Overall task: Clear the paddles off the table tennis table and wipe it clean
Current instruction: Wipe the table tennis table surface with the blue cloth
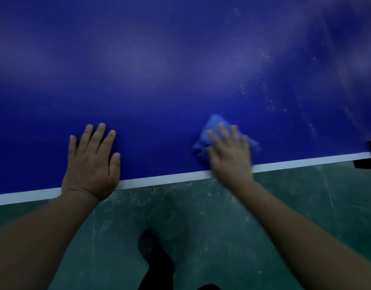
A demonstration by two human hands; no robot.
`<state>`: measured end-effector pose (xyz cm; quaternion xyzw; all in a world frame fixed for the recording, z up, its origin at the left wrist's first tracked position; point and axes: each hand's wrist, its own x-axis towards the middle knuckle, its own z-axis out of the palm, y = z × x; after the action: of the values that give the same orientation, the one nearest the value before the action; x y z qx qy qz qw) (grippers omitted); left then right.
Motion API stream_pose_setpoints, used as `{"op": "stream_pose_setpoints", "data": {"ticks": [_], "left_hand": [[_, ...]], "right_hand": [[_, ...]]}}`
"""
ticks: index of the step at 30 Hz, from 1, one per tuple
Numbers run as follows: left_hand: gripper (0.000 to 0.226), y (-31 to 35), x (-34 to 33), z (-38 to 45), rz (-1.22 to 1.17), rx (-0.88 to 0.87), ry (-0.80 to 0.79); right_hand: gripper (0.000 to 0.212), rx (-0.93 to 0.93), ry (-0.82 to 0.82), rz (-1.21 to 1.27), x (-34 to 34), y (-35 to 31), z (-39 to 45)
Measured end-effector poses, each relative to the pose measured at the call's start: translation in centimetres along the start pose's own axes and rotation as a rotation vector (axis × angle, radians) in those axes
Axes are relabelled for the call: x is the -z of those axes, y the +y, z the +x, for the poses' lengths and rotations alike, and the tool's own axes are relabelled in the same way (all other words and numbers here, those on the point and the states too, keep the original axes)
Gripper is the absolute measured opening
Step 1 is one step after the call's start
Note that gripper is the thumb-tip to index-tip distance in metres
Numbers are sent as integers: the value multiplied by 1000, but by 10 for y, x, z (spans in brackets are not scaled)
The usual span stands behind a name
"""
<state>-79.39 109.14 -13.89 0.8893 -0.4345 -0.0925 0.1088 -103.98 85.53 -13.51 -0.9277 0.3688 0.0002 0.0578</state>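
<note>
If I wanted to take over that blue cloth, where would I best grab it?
Probably the bunched far corner of the blue cloth, coming from above on the far side. That fold sticks out beyond the fingers of the right hand, which presses flat over the middle, while the near part lies hidden under the palm.

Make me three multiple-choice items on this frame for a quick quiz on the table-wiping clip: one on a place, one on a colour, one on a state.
1. Where is the cloth?
A. On the floor
B. Under the right hand, near the table's white edge line
C. Under the left hand

2. What colour is the cloth?
A. Blue
B. Red
C. Yellow

3. How is the left hand?
A. Gripping a paddle
B. Clenched in the air
C. Flat on the table

Key: 1 B, cloth pokes out beneath the right fingers; 2 A, lighter blue than the tabletop; 3 C, fingers straight on the surface.
</note>
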Motion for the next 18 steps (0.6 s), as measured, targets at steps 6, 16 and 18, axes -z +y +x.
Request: {"op": "stream_pose_setpoints", "data": {"ticks": [6, 16, 18], "left_hand": [[69, 3, 0, -1, 15, 5, 1], [69, 4, 0, -2, 19, -7, 14], [69, 4, 1, -2, 38, -16, 15]], "right_hand": [[55, -890, 72, 99, 27, 99, 30], [56, 279, -73, -24, 1, -11, 22], [60, -19, -36, -18, 10, 38, 46]]}}
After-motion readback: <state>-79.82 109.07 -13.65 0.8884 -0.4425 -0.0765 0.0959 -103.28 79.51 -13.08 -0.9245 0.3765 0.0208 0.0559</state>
